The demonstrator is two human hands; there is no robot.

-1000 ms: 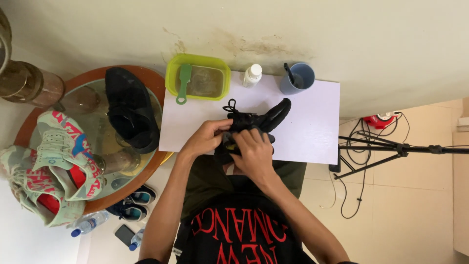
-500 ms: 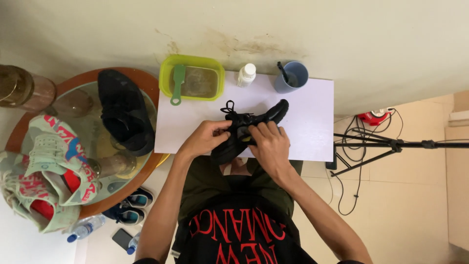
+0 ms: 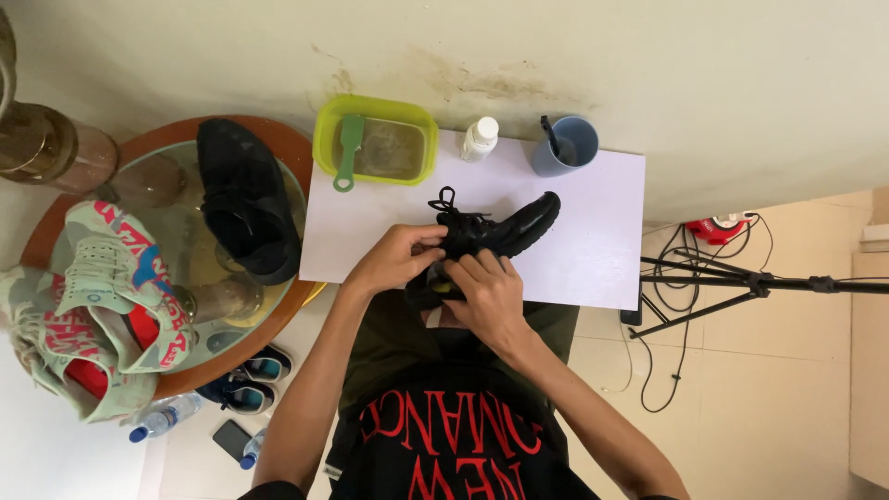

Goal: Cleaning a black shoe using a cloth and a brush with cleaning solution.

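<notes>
gripping the black shoe [image 3: 495, 231] at frame centre, both hands pinch its heel end; left hand [image 3: 394, 261], right hand [image 3: 489, 294], toe pointing upper right.

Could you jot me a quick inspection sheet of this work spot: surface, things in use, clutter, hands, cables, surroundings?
Surface: white board, bare at its right side.
Job's things: black shoe, laces loose, toe pointing right.
Clutter: green tub with murky water and a green brush; white bottle; blue cup.
Hands: left hand and right hand both grip the shoe's heel end.
Cables: black leads on the floor beside a tripod.
Surroundings: round glass table holding a second black shoe and patterned sneakers.
</notes>
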